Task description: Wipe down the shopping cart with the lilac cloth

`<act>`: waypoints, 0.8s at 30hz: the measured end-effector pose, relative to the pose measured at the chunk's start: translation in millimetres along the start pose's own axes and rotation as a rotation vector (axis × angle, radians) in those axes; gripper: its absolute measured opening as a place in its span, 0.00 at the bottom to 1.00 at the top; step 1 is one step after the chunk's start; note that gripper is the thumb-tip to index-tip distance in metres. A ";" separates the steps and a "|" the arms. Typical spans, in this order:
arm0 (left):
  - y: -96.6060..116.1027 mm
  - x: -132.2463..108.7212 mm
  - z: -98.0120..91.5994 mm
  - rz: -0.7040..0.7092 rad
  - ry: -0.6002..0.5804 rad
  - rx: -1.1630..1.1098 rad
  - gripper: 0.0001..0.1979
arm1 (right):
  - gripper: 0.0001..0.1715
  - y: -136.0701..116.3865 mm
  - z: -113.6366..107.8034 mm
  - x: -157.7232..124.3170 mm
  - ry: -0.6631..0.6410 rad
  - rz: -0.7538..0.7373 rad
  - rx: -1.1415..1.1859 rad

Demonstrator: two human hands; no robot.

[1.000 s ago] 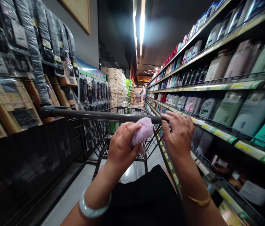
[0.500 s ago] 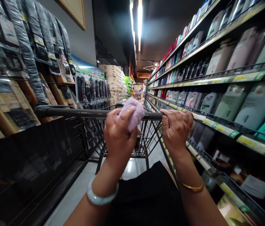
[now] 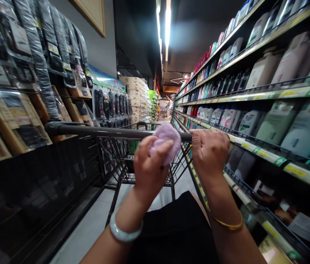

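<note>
A shopping cart (image 3: 110,161) stands in front of me, its dark handlebar (image 3: 102,132) running across the view. My left hand (image 3: 152,165) is closed around a folded lilac cloth (image 3: 168,139) at the right part of the bar. The cloth covers a stretch of the bar; whether it presses on it is hard to see. Right beside it, my right hand (image 3: 210,152) wraps the bar's right end, fingers curled over the top. A pale bangle is on my left wrist, a thin gold one on my right.
Shelves (image 3: 270,95) packed with shampoo and lotion bottles run close along the right. On the left hang packaged belts (image 3: 50,47) above boxed goods (image 3: 14,121). Stacked cartons (image 3: 137,97) stand farther down the aisle, and tiled floor (image 3: 88,216) shows below the cart.
My left hand has slid the cloth to the right along the bar, closer to my right hand. My right hand keeps its grip. The view has shifted slightly.
</note>
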State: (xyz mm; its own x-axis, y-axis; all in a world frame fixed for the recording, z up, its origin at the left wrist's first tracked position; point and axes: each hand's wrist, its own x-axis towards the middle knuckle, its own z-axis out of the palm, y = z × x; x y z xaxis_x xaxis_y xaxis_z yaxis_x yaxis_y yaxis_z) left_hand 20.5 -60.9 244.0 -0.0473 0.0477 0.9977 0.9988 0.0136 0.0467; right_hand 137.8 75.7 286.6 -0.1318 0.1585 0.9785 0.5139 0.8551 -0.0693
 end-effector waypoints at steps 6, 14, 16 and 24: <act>0.4 6.3 6.2 -0.026 -0.027 -0.029 0.27 | 0.34 -16.1 1.8 32.6 -0.191 -0.064 -0.115; -8.5 7.5 -8.6 -0.115 0.099 -0.002 0.24 | 0.32 -17.6 7.5 21.7 -0.143 -0.122 -0.130; -1.4 4.0 -3.2 -0.006 -0.009 -0.026 0.25 | 0.31 -17.7 7.9 21.5 -0.136 -0.120 -0.129; -25.1 16.0 -22.7 -0.214 0.217 0.015 0.25 | 0.31 -15.1 3.0 21.1 -0.172 -0.162 -0.136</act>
State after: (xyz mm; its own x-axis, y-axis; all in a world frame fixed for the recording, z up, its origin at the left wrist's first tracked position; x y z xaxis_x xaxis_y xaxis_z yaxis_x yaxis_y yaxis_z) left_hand -5.0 -83.1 259.9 -0.2515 -0.1719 0.9525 0.9661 0.0153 0.2579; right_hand 124.7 67.7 307.7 -0.3574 0.1163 0.9267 0.5821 0.8037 0.1236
